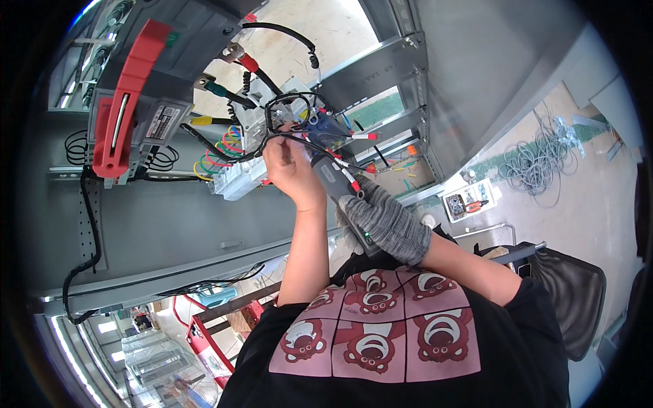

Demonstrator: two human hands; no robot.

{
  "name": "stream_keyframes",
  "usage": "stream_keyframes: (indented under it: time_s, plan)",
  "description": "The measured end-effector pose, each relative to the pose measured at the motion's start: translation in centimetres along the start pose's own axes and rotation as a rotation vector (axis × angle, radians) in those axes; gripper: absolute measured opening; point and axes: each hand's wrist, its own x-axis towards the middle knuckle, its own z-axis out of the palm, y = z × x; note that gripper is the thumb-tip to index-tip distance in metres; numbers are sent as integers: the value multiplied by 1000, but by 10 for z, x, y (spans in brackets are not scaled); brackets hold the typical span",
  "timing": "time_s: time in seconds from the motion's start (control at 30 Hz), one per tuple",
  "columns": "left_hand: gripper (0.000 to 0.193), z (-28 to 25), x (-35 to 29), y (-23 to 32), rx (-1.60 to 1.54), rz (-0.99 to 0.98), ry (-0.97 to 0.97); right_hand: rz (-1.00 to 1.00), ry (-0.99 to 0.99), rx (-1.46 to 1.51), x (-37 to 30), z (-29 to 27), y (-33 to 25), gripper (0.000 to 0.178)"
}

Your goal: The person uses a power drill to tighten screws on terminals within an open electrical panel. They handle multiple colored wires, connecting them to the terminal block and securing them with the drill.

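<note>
My bare left hand (291, 170) reaches up into a grey metal cabinet, its fingertips pinched together at a thin black wire (303, 139). My right hand (389, 221), in a grey knitted glove, is wrapped round the body of a dark grey power tool (331, 178) with a small green light. The tool's dark blue front end (328, 128) points into the wiring beside my left fingertips; what it touches there is hidden by wires. Several black wires with red sleeves and ring terminals (355, 185) hang across the tool.
A breaker switch with a big red handle (126, 102) stands at the left. Thick black cables (269, 83) come off its terminals. A white tray with small parts and pliers (471, 201), a coil of grey wire (537, 160) and a black mesh chair (568, 296) are at the right.
</note>
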Motion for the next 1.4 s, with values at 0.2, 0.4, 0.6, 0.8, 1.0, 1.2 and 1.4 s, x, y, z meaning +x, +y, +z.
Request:
stream_keyframes:
  time_s: [0.2, 0.4, 0.6, 0.8, 1.0, 1.2, 1.4]
  plan:
    - [8, 3, 3, 8, 97, 19, 1, 48, 50, 13, -2, 4, -3, 14]
    - [9, 6, 3, 12, 78, -9, 20, 89, -41, 27, -1, -9, -4, 19]
    - [8, 4, 3, 8, 18, -77, 26, 93, -47, -117, -9, -20, -1, 56]
    - [8, 7, 4, 12, -55, -102, 7, -7, 1, -191, -4, -21, 8, 58]
    - [7, 6, 4, 14, -27, -123, -3, 77, -57, -67, -6, -17, 1, 56]
    - [6, 8, 2, 24, -63, -149, 4, -80, 52, -175, 1, -11, 26, 56]
    - [6, 4, 2, 13, -3, -96, 24, -1, 15, -39, -2, -6, 18, 55]
